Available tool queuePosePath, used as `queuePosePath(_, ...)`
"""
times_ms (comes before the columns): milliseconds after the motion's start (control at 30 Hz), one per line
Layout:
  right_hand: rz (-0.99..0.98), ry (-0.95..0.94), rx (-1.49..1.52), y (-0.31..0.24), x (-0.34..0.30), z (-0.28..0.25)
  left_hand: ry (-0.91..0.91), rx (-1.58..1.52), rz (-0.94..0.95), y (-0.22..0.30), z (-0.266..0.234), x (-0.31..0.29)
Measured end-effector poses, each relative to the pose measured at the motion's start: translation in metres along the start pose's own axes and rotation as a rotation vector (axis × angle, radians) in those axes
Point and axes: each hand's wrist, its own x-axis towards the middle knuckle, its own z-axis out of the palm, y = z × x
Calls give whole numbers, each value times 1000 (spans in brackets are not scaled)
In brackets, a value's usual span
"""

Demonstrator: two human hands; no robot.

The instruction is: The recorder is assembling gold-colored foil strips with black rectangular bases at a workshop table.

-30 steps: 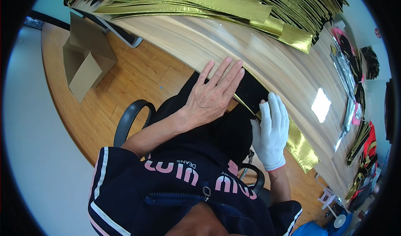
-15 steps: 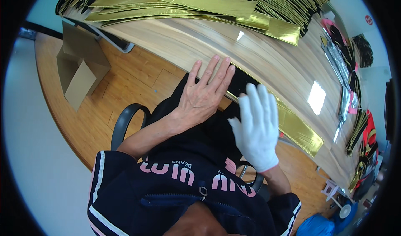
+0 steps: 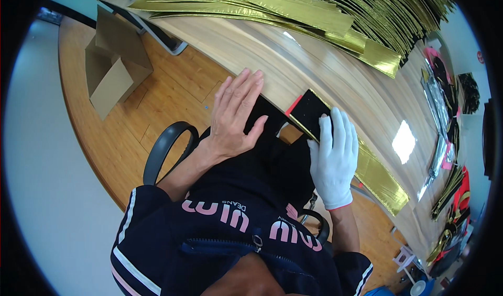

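Note:
A long gold foil strip (image 3: 385, 183) lies along the table's front edge, its left end showing a black face (image 3: 310, 110) with gold borders. A small red piece (image 3: 291, 106) peeks out beside that black end. My bare left hand (image 3: 234, 112) is at the table edge left of the strip, apart from it, fingers stretched and thumb spread, holding nothing. My right hand (image 3: 335, 154), in a white glove with one bare fingertip showing, rests its extended fingers over the strip where the black part meets the gold. Under its palm the strip is hidden.
Several loose gold strips (image 3: 262, 5) lie at the table's back, beside a dense row of gold-and-black strips (image 3: 393, 18). Silver and black bundles (image 3: 437, 112) lie at the right. An open cardboard box (image 3: 118, 60) stands on the floor left, near a chair armrest (image 3: 162, 149).
My left hand has come off the strip and moved left, its thumb now spread. The red piece shows now. My right hand has settled onto the strip. The view has shifted slightly.

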Motion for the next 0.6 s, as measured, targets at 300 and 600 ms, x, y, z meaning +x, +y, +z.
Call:
queuePosePath(300,-14,0,-58,-8,-3,8,-129,-75,133,28,20,-4)
queuePosePath(600,-10,40,-93,-13,-8,8,-33,-68,96,20,23,-15)
